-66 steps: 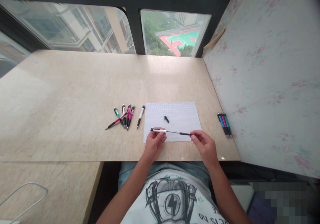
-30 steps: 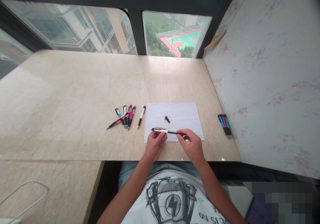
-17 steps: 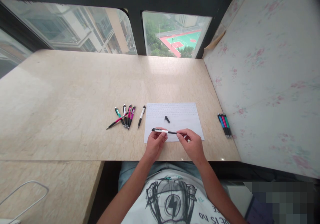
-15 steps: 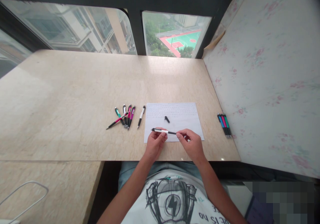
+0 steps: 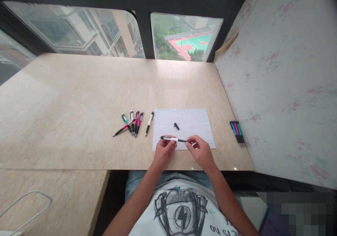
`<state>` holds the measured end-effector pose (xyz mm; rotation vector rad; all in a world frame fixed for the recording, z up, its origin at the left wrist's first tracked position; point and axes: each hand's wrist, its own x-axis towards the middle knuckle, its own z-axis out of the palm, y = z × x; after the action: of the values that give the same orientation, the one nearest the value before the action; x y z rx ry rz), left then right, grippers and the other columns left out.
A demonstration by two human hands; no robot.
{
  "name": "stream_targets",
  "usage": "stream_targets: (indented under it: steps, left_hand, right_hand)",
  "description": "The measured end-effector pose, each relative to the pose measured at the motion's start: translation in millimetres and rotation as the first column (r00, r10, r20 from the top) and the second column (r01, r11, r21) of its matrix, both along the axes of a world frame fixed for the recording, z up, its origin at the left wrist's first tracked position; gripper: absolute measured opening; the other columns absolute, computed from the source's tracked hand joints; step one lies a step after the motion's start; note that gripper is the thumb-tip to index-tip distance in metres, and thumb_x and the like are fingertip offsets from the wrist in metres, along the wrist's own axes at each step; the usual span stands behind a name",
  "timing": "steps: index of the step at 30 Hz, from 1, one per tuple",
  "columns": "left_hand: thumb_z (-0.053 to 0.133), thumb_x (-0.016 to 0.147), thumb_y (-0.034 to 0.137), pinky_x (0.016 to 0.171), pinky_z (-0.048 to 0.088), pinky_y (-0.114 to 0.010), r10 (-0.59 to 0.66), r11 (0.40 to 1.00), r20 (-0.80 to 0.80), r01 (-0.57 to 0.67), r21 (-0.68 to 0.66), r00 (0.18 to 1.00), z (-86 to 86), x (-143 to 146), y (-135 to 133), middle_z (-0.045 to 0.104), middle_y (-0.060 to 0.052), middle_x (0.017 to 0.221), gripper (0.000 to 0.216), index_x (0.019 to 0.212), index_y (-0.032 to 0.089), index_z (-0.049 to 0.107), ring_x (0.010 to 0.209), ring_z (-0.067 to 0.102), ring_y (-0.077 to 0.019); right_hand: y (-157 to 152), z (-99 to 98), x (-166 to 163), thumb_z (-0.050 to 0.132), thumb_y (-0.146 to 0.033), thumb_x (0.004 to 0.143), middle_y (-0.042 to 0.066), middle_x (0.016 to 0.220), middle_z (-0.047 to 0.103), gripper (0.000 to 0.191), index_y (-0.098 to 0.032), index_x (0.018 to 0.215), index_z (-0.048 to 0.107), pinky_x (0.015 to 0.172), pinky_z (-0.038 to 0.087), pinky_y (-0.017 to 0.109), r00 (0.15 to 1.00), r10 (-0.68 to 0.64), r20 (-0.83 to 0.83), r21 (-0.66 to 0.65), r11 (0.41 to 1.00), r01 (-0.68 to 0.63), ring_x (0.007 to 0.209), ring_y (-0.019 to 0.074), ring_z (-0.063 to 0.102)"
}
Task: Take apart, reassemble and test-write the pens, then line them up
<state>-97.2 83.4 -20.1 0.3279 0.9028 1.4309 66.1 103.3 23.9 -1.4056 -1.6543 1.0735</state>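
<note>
My left hand (image 5: 163,151) pinches the white barrel of a black and white pen (image 5: 172,139), held level over the near edge of a written sheet of paper (image 5: 184,123). My right hand (image 5: 201,152) pinches the pen's black front end, close to the left hand. A small black pen part (image 5: 176,126) lies on the middle of the sheet.
Several pens, pink, green and white (image 5: 131,122), lie in a loose group left of the sheet, with one white pen (image 5: 149,123) nearer it. Three coloured pens (image 5: 237,132) lie side by side by the floral wall (image 5: 276,81). The beige marble table (image 5: 79,99) runs to a window.
My right hand has slid left along the pen toward my left hand, so the long thin part that showed between the hands is now mostly inside the barrel. The left hand stayed put.
</note>
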Motion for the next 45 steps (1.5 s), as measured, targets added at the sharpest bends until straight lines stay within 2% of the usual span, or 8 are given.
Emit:
stream_targets:
  steps: [7, 13, 19, 25, 30, 36, 42, 45]
  left_hand:
    - [0.085, 0.07, 0.025, 0.066, 0.045, -0.022, 0.001, 1.0, -0.019, -0.001, 0.002, 1.0, -0.8, 1.0, 0.0, 0.066, -0.001, 0.081, 0.023, 0.087, 0.016, 0.071, 0.069, 0.057, -0.0086]
    - [0.085, 0.07, 0.024, 0.067, 0.045, -0.022, 0.006, 1.0, -0.01, -0.006, -0.003, 1.0, -1.1, 0.6, 0.1, 0.068, -0.002, 0.084, 0.025, 0.088, 0.016, 0.071, 0.069, 0.057, -0.0085]
    - [0.085, 0.07, 0.025, 0.066, 0.044, -0.022, -0.002, 1.0, -0.016, 0.002, -0.004, 1.0, -0.9, 0.8, 0.0, 0.066, -0.002, 0.082, 0.024, 0.087, 0.016, 0.071, 0.069, 0.056, -0.0083]
    - [0.085, 0.07, 0.026, 0.067, 0.045, -0.022, -0.012, 1.0, -0.022, 0.012, 0.004, 1.0, -0.2, 0.8, 0.0, 0.065, -0.002, 0.082, 0.024, 0.087, 0.016, 0.071, 0.069, 0.056, -0.0086]
    - [0.085, 0.071, 0.026, 0.067, 0.044, -0.022, -0.022, 1.0, -0.03, 0.023, 0.009, 0.999, -1.0, 1.0, 0.2, 0.065, -0.002, 0.081, 0.023, 0.087, 0.016, 0.072, 0.07, 0.056, -0.0087]
    - [0.085, 0.071, 0.025, 0.068, 0.045, -0.021, -0.021, 1.0, -0.018, 0.022, 0.017, 1.0, -2.5, 0.7, 0.1, 0.065, -0.001, 0.081, 0.023, 0.088, 0.017, 0.071, 0.071, 0.056, -0.0087]
    - [0.085, 0.071, 0.026, 0.068, 0.044, -0.022, -0.032, 0.999, -0.032, 0.032, 0.006, 0.999, -1.9, 0.0, -0.4, 0.066, -0.002, 0.083, 0.024, 0.088, 0.016, 0.071, 0.071, 0.056, -0.0093]
    - [0.085, 0.07, 0.026, 0.067, 0.044, -0.022, -0.035, 0.999, -0.029, 0.035, 0.007, 0.999, -0.3, 0.0, -0.3, 0.066, -0.002, 0.083, 0.025, 0.088, 0.016, 0.071, 0.07, 0.055, -0.0091]
  right_hand:
    - [1.0, 2.5, 0.8, 0.05, -0.044, 0.096, -0.001, 0.056, 0.058, 0.043, -0.02, 0.062, 0.058, 0.056, 0.038, 0.026, 0.996, 0.033, 0.08, -0.006, 0.999, -0.032, 0.054, 0.0131, 0.052]
    - [1.2, 2.3, -0.7, 0.057, -0.039, 0.092, 0.002, 0.079, 0.067, 0.024, -0.019, 0.082, 0.064, 0.06, 0.042, 0.025, 0.998, 0.029, 0.048, 0.035, 0.999, -0.031, 0.068, 0.015, 0.059]
    - [1.5, 0.9, -1.2, 0.047, -0.043, 0.098, -0.001, 0.057, 0.058, 0.044, -0.02, 0.062, 0.057, 0.058, 0.038, 0.026, 0.993, 0.04, 0.109, 0.018, 0.999, -0.042, 0.055, 0.013, 0.052]
    - [1.4, 2.2, -2.2, 0.056, -0.04, 0.093, 0.001, 0.077, 0.066, 0.025, -0.02, 0.08, 0.062, 0.058, 0.041, 0.024, 0.997, 0.018, 0.08, 0.04, 0.999, -0.021, 0.065, 0.0139, 0.057]
    - [1.4, 1.0, -2.0, 0.047, -0.043, 0.098, -0.002, 0.056, 0.055, 0.044, -0.02, 0.062, 0.055, 0.057, 0.037, 0.026, 0.987, 0.033, 0.159, 0.036, 0.999, -0.04, 0.054, 0.0127, 0.051]
    - [1.6, 1.3, -2.1, 0.054, -0.042, 0.094, 0.001, 0.075, 0.066, 0.028, -0.02, 0.077, 0.061, 0.058, 0.041, 0.025, 0.995, 0.02, 0.102, 0.044, 0.999, -0.025, 0.064, 0.0139, 0.057]
    - [1.1, 0.1, -0.9, 0.045, -0.044, 0.098, -0.002, 0.054, 0.054, 0.046, -0.02, 0.061, 0.054, 0.057, 0.037, 0.027, 0.984, 0.036, 0.175, 0.037, 0.998, -0.043, 0.053, 0.0127, 0.05]
    - [1.4, -1.0, -1.4, 0.049, -0.044, 0.096, 0.0, 0.065, 0.062, 0.037, -0.02, 0.069, 0.058, 0.057, 0.039, 0.026, 0.992, 0.03, 0.121, 0.03, 0.999, -0.034, 0.059, 0.0139, 0.055]
